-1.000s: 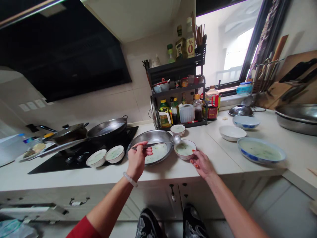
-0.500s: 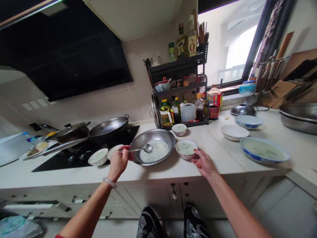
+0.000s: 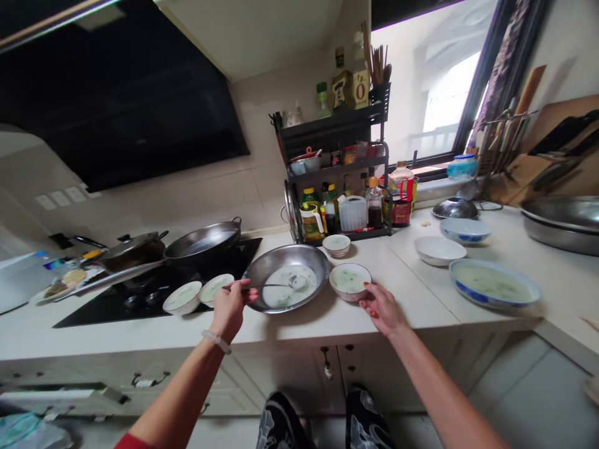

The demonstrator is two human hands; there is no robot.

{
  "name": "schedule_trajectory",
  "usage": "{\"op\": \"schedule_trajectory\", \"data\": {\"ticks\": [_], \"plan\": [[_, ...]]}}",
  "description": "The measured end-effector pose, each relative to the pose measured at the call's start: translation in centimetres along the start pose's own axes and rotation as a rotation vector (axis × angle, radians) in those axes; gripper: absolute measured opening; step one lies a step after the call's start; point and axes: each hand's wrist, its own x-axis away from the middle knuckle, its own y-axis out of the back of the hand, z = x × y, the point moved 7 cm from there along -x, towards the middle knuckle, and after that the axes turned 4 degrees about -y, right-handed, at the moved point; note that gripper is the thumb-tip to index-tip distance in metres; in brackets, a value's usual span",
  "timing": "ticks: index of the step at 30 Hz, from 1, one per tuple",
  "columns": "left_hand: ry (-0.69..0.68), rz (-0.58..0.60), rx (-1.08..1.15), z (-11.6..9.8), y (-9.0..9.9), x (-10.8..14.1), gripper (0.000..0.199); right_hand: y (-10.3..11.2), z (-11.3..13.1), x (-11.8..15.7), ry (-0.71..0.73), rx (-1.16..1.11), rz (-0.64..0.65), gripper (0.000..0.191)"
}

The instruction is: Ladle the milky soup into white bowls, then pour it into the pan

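My left hand (image 3: 233,307) is closed around the handle of a metal soup spoon (image 3: 296,283). Its head dips into pale soup with green bits in a wide steel basin (image 3: 259,267). Just right of the basin, a small bowl (image 3: 345,294) of the same soup rests on the counter. My right hand (image 3: 384,310) grips that bowl's right side, thumb near the rim. Behind it stands another small filled bowl (image 3: 337,252). Two more filled bowls, a left one (image 3: 180,309) and one beside it (image 3: 209,303), sit at the hob's edge, near my left hand.
A wok (image 3: 202,244) and a lidded pot (image 3: 128,252) are on the black hob. A rack (image 3: 334,171) of bottles stands behind the basin. To the right are a white bowl (image 3: 440,252), a blue-rimmed dish of soup (image 3: 496,284) and large steel basins (image 3: 561,232).
The spoon's head has moved right within the basin and now sits in the soup. My left hand has shifted slightly right; my right hand stays on the bowl.
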Motion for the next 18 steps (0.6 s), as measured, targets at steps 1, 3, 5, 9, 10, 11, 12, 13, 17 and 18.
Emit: {"op": "schedule_trajectory", "data": {"ticks": [1, 3, 5, 9, 10, 11, 12, 13, 17, 18], "plan": [[0.003, -0.002, 0.009, -0.2, -0.1, 0.1, 0.017, 0.0, 0.0, 0.0, -0.003, 0.0, -0.001, 0.037], [-0.007, 0.001, 0.021, -0.5, -0.3, 0.2, 0.016, 0.0, 0.0, 0.0, -0.008, 0.0, -0.004, 0.037], [-0.025, 0.013, 0.03, -0.9, -0.5, 0.2, 0.016, 0.0, 0.1, 0.0, -0.006, 0.003, -0.01, 0.037], [-0.042, 0.015, 0.027, -1.2, -0.6, 0.0, 0.018, -0.1, 0.2, 0.1, -0.006, 0.015, -0.005, 0.035], [-0.046, 0.015, 0.022, -1.3, -0.6, 0.0, 0.018, -0.1, 0.2, 0.1, -0.007, 0.017, -0.004, 0.035], [-0.052, 0.019, 0.019, -1.3, -0.6, -0.1, 0.019, -0.1, 0.2, 0.2, -0.006, 0.018, -0.003, 0.035], [-0.062, 0.026, 0.015, -1.3, -0.7, 0.0, 0.02, -0.1, 0.2, 0.2, -0.006, 0.019, -0.003, 0.035], [-0.073, 0.034, 0.011, -1.3, -0.7, 0.0, 0.021, -0.1, 0.2, 0.2, -0.005, 0.018, -0.005, 0.035], [-0.154, 0.077, -0.041, -1.9, -0.9, 0.4, 0.026, -0.1, 0.2, 0.2, 0.0, 0.017, -0.008, 0.035], [-0.178, 0.092, -0.064, -2.1, -0.9, 0.5, 0.028, -0.1, 0.2, 0.1, -0.001, 0.018, -0.006, 0.035]]}}
